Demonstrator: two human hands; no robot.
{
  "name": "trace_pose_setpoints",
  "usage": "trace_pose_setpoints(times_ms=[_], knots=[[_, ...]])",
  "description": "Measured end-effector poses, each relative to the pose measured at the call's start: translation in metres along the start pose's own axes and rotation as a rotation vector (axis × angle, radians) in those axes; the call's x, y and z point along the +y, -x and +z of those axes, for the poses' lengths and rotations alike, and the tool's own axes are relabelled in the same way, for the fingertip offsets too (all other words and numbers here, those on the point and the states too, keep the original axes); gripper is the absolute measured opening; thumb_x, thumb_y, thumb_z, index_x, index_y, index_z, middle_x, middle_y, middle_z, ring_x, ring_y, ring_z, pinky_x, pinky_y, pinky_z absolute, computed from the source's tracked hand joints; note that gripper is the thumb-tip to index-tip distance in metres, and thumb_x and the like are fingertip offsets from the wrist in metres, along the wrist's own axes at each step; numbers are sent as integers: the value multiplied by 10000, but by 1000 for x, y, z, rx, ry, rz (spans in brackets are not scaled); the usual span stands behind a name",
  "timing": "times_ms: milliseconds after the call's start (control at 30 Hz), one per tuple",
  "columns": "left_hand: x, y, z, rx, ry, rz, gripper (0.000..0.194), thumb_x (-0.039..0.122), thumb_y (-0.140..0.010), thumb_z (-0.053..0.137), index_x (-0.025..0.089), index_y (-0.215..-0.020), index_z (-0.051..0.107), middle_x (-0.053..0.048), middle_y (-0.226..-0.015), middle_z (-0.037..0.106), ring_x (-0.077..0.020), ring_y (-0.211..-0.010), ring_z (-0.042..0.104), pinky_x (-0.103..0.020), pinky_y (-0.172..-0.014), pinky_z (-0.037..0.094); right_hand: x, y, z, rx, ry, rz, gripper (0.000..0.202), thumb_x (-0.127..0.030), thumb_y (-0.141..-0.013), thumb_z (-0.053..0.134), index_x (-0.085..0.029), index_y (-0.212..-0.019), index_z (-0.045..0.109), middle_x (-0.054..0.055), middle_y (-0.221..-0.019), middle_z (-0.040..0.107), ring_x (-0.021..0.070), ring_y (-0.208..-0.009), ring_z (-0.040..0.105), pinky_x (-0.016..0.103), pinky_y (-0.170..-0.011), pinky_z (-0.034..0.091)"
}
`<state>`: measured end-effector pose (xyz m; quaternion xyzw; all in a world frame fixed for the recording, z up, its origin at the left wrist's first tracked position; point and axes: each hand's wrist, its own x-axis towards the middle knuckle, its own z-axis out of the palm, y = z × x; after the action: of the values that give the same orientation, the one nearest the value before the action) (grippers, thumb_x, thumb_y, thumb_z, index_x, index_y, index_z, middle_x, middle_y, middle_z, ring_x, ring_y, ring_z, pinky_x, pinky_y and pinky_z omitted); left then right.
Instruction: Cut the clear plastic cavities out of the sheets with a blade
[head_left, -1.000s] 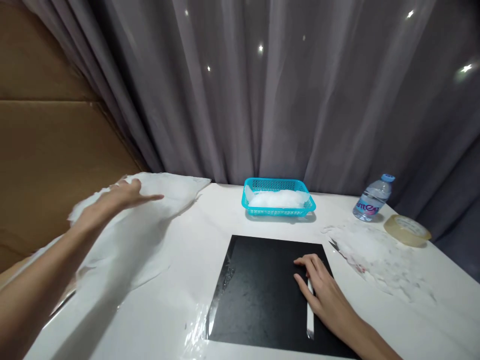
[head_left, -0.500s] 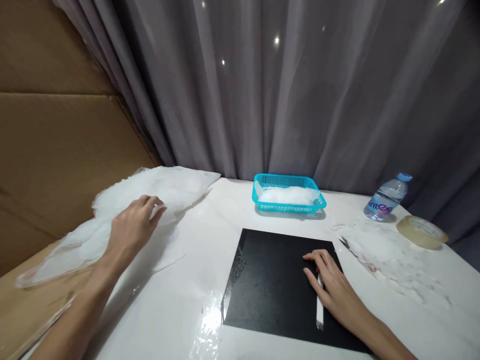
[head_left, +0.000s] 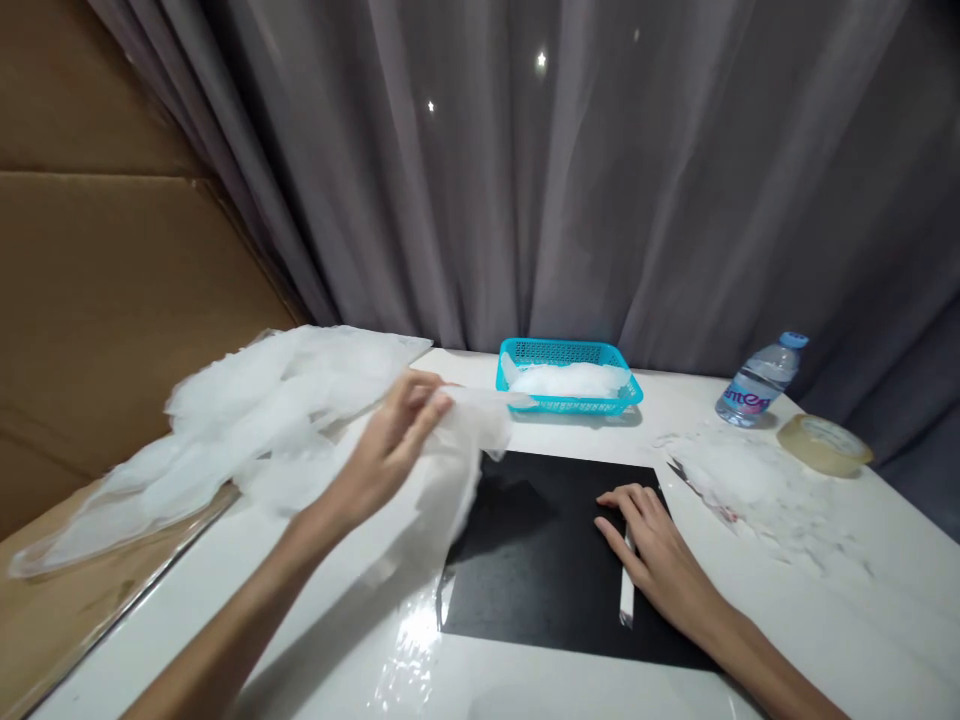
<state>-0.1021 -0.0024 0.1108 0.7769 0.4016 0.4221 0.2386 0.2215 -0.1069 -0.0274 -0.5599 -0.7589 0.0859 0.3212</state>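
Note:
My left hand [head_left: 401, 430] pinches the edge of a thin, translucent white sheet [head_left: 461, 440]. This sheet hangs over the left side of a flat black board [head_left: 540, 590], its lower part blurred by motion. On the board's right part lies my right hand [head_left: 652, 545], fingers stretched out and thumb apart. Beneath it runs a narrow white strip [head_left: 627, 600], partly hidden by the hand. More white sheets [head_left: 262, 400] are heaped loosely at the left.
Behind the board stands a turquoise basket [head_left: 566, 406] with white fluffy material [head_left: 570, 379] inside. To the right are a water bottle [head_left: 759, 385], a tape roll [head_left: 825, 447], white scraps [head_left: 750, 490] and a dark pointed blade [head_left: 686, 478]. Cardboard [head_left: 112, 290] rises at the left.
My left hand has moved right from the heap, drawing a white sheet along to the black board's edge. My right hand keeps its place on the board. The view has shifted slightly.

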Motion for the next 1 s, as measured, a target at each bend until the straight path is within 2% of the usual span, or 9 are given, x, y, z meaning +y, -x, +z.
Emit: trace_pose_setpoints(times_ms=[100,200,367,500,567,733,800,900,1000], knots=[[9,3,41,-203,34,-35,193,435,-1085,439,250,-1083,493,40,-795,550,-144,-703,538,-258,-711,451,-8,0,-8,-27,-16,-25,174,-336,-1085,473,-255,-1158,609,79,-1105,642,264,-1036,608,456,-936,540],[10,13,71,-398,93,-59,203,434,-1097,429,250,-1114,513,-5,-986,638,-175,-895,614,-299,-863,468,-22,2,-14,-56,-67,-44,194,-372,-1076,500,-264,-1197,606,79,-1134,660,277,-1059,596,473,-949,517],[5,33,85,-640,172,-45,191,431,-1071,519,267,-1126,598,-55,-1308,642,-237,-1219,611,-369,-1077,439,-34,1,-9,-3,-193,37,272,-367,-1042,560,-243,-1284,568,98,-1208,664,294,-1143,608,490,-1029,502],[-1,41,85,-666,146,-7,219,426,-1062,542,254,-988,655,-58,-1426,576,-257,-1348,546,-402,-1173,392,-33,-2,-3,3,-387,64,316,-295,-1009,602,-227,-1306,518,116,-1265,615,274,-1185,602,464,-1047,522],[-6,44,87,-634,66,-7,204,457,-1033,589,277,-1092,663,-70,-1517,496,-294,-1429,470,-453,-1204,370,-35,-1,-1,5,-490,92,315,-293,-1017,600,-246,-1309,490,99,-1267,603,240,-1170,619,438,-1051,538],[-26,48,94,-502,-152,-12,907,603,-792,830,289,-1513,378,-160,-1592,394,-402,-1463,395,-608,-1185,364,-34,3,1,65,-615,112,478,-314,-1001,636,-295,-1424,415,102,-1397,511,208,-1184,630,376,-946,629],[-29,47,96,-478,-178,5,825,617,-801,815,270,-1449,439,-153,-1528,477,-395,-1432,432,-608,-1173,372,-31,3,-2,2,-547,102,433,-314,-1015,608,-310,-1424,467,107,-1442,473,213,-1191,630,363,-910,639],[-28,45,96,-457,-171,48,549,594,-845,786,264,-1225,567,-108,-1447,559,-364,-1428,432,-556,-1162,385,-30,0,-9,-65,-372,51,174,-302,-1038,552,-271,-1187,636,102,-1381,517,235,-1181,642,394,-949,610],[-24,43,94,-441,-126,70,335,511,-918,743,249,-1031,566,-72,-1345,624,-326,-1402,457,-488,-1131,405,-32,-3,-14,9,-261,1,144,-280,-1050,526,-231,-964,631,88,-1172,605,240,-1102,648,403,-939,576]])
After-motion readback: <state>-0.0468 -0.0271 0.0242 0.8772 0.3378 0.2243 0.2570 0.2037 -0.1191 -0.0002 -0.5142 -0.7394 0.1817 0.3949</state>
